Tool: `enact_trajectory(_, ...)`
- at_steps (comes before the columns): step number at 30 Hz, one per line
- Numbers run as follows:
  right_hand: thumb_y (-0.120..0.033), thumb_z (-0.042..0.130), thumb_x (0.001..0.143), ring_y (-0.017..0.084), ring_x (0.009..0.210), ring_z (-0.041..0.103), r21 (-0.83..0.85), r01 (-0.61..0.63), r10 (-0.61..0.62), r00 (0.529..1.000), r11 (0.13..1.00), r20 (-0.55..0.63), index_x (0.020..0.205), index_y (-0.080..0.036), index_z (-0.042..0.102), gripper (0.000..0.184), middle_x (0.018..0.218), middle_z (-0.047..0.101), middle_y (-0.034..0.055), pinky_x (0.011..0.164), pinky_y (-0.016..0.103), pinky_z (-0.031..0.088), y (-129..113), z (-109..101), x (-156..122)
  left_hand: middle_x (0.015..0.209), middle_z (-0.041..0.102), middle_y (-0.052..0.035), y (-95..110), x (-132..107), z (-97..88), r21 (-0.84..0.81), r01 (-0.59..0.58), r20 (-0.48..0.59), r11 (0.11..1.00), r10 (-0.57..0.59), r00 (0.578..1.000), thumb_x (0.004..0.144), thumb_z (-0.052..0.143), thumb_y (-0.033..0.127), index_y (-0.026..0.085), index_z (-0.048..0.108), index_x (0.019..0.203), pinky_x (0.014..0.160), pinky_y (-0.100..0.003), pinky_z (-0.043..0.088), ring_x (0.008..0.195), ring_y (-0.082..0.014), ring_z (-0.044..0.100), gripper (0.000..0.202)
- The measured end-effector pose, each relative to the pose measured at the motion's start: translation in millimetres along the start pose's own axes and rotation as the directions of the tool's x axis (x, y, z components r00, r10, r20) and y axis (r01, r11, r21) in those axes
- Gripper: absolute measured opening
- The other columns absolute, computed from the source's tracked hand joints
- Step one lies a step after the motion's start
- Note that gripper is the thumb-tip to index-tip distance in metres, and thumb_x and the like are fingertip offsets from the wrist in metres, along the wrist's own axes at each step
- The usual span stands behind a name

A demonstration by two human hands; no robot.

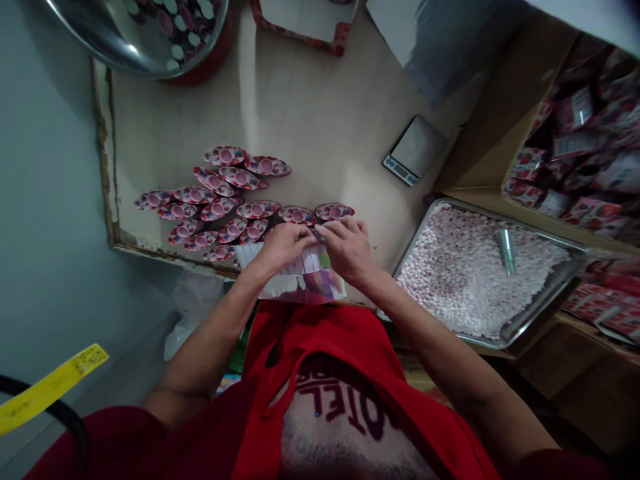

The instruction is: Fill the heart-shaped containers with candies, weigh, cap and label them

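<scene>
My left hand [287, 247] and my right hand [349, 248] meet at the table's near edge, fingertips almost together. The fingers of both are bent and pinched; whatever sits between them is too small or hidden to make out. Below the fingers lies a shiny sheet [305, 285] with pale, lined strips, perhaps stickers. Just beyond my hands stand several red and pink printed pouches [297, 215], their oval tops each showing a round pink opening or cap. More of these pouches spread in rows to the left, and one pouch [334, 211] is right behind my right fingertips.
On the right, a metal tray [530, 327] holds many small pale pink pieces and a metal cup [507, 252]. A digital scale [415, 148] stands behind it, beside a cardboard box [505, 113] of filled packs. At back left is a steel bowl [125, 50] with round caps.
</scene>
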State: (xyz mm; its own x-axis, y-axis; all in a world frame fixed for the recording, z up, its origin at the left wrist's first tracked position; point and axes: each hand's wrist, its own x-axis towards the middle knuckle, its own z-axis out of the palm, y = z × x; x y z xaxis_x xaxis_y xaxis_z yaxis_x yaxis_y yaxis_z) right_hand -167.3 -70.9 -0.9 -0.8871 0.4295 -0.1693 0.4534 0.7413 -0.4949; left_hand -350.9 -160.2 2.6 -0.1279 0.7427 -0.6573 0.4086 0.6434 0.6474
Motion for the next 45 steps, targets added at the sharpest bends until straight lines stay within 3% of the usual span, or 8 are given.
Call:
enact_trajectory(8, -0.016, 0.044, 0.108, 0.026, 0.132, 0.057, -0.021, 0.076, -0.078, 0.995, 0.997, -0.059, 0.149, -0.021, 0.06, 0.044, 0.15, 0.066, 0.0105, 0.111, 0.043, 0.033, -8.0, 14.8, -30.7, 0.071, 0.07, -0.0018, -3.1, -2.0, -1.9, -0.053, -0.022, 0.067, 0.998, 0.026, 0.997, 0.091, 0.055, 0.032, 0.018, 0.071, 0.072, 0.064, -0.028, 0.037, 0.067, -0.0156, 0.056, 0.029)
enact_trajectory(22, -0.022, 0.05, 0.108, 0.024, 0.132, 0.062, 0.053, 0.109, -0.105, 0.991, 0.993, -0.085, 0.134, -0.028, 0.07, 0.034, 0.14, 0.073, 0.0045, 0.118, 0.044, 0.029, -9.3, 11.9, -51.9, 0.088, 0.079, -0.0065, 12.6, -13.2, -2.0, 0.106, 0.005, -0.091, 0.994, 0.005, 0.996, 0.097, 0.056, 0.031, 0.021, 0.079, 0.09, 0.07, -0.03, 0.042, 0.077, -0.0203, 0.065, 0.027)
enact_trajectory(25, -0.024, 0.051, 0.107, 0.024, 0.125, 0.064, 0.038, 0.0, 0.006, 0.984, 0.999, -0.178, 0.127, -0.028, 0.073, 0.029, 0.134, 0.075, 0.0057, 0.111, 0.043, 0.033, -14.3, 5.3, -45.8, 0.093, 0.08, -0.0079, 17.2, -15.9, -4.4, 0.186, 0.004, -0.117, 0.983, 0.018, 0.993, 0.099, 0.057, 0.031, 0.022, 0.08, 0.094, 0.072, -0.032, 0.042, 0.081, -0.0222, 0.067, 0.025)
enact_trajectory(28, -0.026, 0.051, 0.107, 0.028, 0.129, 0.059, 0.008, -0.128, 0.128, 0.978, 0.992, -0.166, 0.137, -0.025, 0.069, 0.035, 0.14, 0.071, 0.0106, 0.109, 0.044, 0.034, -12.8, 2.0, -30.9, 0.098, 0.08, -0.0079, 18.7, -17.1, -3.8, 0.236, -0.004, -0.116, 0.972, 0.032, 0.993, 0.098, 0.059, 0.029, 0.023, 0.08, 0.096, 0.075, -0.032, 0.043, 0.088, -0.0237, 0.069, 0.021)
enact_trajectory(32, -0.021, 0.047, 0.107, 0.029, 0.128, 0.058, -0.012, -0.079, 0.078, 0.993, 0.997, -0.086, 0.147, -0.023, 0.062, 0.043, 0.142, 0.07, 0.012, 0.11, 0.046, 0.032, -3.9, 8.0, -20.6, 0.096, 0.08, -0.0068, 17.3, -17.3, -3.3, 0.234, -0.008, -0.123, 0.972, 0.037, 0.992, 0.098, 0.059, 0.03, 0.024, 0.079, 0.096, 0.075, -0.033, 0.043, 0.089, -0.0238, 0.069, 0.021)
enact_trajectory(38, -0.019, 0.048, 0.106, 0.029, 0.132, 0.057, -0.022, -0.047, 0.044, 0.988, 0.999, -0.148, 0.139, -0.027, 0.067, 0.038, 0.148, 0.067, 0.0095, 0.114, 0.048, 0.03, -5.0, 14.9, -36.7, 0.09, 0.079, -0.0066, 16.5, -18.4, -7.3, 0.182, 0.018, -0.106, 0.983, 0.002, 0.994, 0.098, 0.06, 0.031, 0.023, 0.08, 0.094, 0.07, -0.033, 0.041, 0.08, -0.0228, 0.066, 0.022)
enact_trajectory(42, -0.021, 0.055, 0.102, 0.03, 0.135, 0.055, 0.145, -0.154, 0.17, 0.98, 0.977, -0.103, 0.13, -0.024, 0.068, 0.031, 0.148, 0.065, 0.0127, 0.112, 0.048, 0.037, -5.2, 15.5, -36.7, 0.089, 0.078, -0.0061, 16.9, -18.2, -8.3, 0.161, -0.005, -0.108, 0.987, 0.023, 0.994, 0.097, 0.062, 0.03, 0.023, 0.08, 0.093, 0.071, -0.032, 0.041, 0.081, -0.0224, 0.066, 0.02)
enact_trajectory(45, -0.032, 0.059, 0.099, 0.027, 0.115, 0.065, 0.517, -0.363, 0.426, 0.905, 0.775, -0.003, 0.126, -0.019, 0.066, 0.031, 0.13, 0.07, 0.016, 0.097, 0.041, 0.051, -2.7, 15.8, -31.0, 0.092, 0.079, -0.0063, 16.4, -15.3, -11.6, 0.082, -0.022, -0.126, 0.996, 0.032, 0.991, 0.098, 0.06, 0.032, 0.022, 0.081, 0.093, 0.075, -0.031, 0.044, 0.083, -0.0217, 0.068, 0.024)
